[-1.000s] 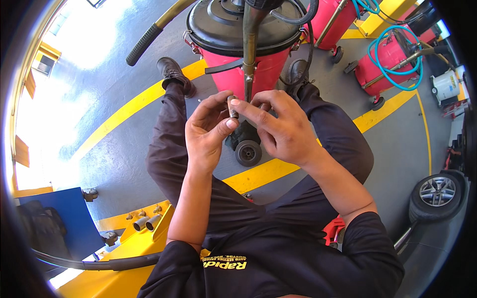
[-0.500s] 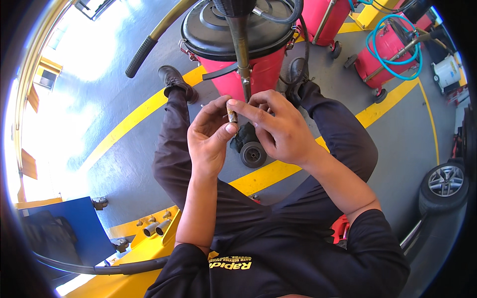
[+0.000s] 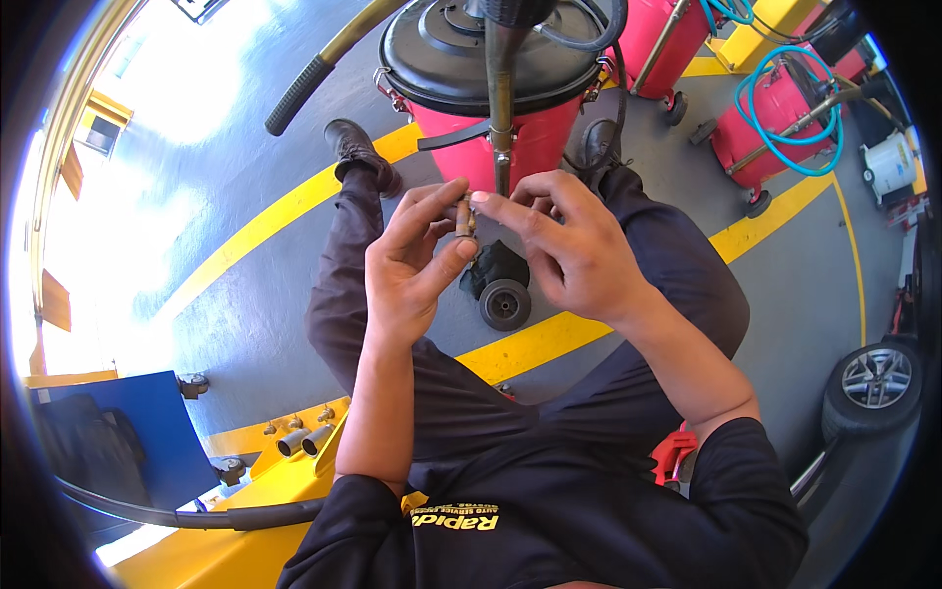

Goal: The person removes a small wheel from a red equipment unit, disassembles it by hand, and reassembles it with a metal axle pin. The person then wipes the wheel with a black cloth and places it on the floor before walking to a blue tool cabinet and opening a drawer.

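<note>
A small, worn, brass-coloured cylindrical metal fitting (image 3: 464, 218) stands roughly upright between the thumb and fingers of my left hand (image 3: 404, 275), which is closed on it. From the other side, my right hand (image 3: 584, 245) reaches in with its index fingertip against the upper part of the fitting. The thumb of that hand is apart from the index finger, and the other fingers are loosely bent. Both hands are raised between my knees, in front of a red drum (image 3: 549, 137) with a black lid (image 3: 432, 69).
A handle with a black grip (image 3: 299, 95) juts out left of the drum, and a small black wheel (image 3: 505, 304) lies below my hands. More red drums, one with a turquoise hose (image 3: 751, 123), stand at far right. A car wheel (image 3: 873, 388) is at right; a yellow frame (image 3: 226, 550) is at lower left.
The fitting has turned a little in my left fingers, showing more of its side. My right index finger has stayed at its top. The view has shifted slightly.
</note>
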Tool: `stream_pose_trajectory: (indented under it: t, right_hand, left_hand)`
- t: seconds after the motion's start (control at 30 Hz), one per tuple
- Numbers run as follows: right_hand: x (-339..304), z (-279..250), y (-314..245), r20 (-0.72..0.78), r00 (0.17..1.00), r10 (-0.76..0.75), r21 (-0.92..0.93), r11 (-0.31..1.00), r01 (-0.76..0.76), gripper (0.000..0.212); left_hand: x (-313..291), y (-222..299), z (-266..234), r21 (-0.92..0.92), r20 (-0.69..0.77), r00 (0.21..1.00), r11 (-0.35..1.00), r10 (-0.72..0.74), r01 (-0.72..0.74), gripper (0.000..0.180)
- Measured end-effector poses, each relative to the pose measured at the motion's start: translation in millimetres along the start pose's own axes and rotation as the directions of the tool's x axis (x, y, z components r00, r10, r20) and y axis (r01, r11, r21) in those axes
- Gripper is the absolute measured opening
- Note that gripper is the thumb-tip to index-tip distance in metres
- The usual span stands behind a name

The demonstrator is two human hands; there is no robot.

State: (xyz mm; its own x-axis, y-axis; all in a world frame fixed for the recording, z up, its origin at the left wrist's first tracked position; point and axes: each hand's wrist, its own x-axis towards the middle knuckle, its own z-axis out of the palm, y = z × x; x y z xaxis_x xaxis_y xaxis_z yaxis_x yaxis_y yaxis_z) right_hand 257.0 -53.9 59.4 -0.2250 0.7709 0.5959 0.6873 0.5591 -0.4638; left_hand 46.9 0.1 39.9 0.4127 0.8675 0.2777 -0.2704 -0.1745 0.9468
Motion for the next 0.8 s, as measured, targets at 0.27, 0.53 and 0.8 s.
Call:
stream_pose_trajectory:
  t: [0.27, 0.53, 0.8]
  right_hand:
    - [-8.4, 18.3, -10.4, -0.028, 1.0, 0.007, 0.098, 0.995, -0.004, 0.074]
    - [-1.2, 14.6, -12.3, 0.013, 0.999, 0.037, 0.054, 0.998, -0.038, 0.071]
    - [0.9, 12.0, -9.3, 0.046, 0.998, 0.031, -0.03, 0.999, -0.03, 0.068]
  left_hand:
    - [-7.9, -8.4, 7.4, -0.324, -0.123, 0.981, 0.94, -0.149, 0.102, 0.062]
    - [-11.7, -10.0, 2.3, -0.303, -0.122, 0.974, 0.942, -0.19, 0.145, 0.054]
    - [-14.6, -11.2, -1.1, -0.324, -0.124, 0.976, 0.937, -0.178, 0.13, 0.057]
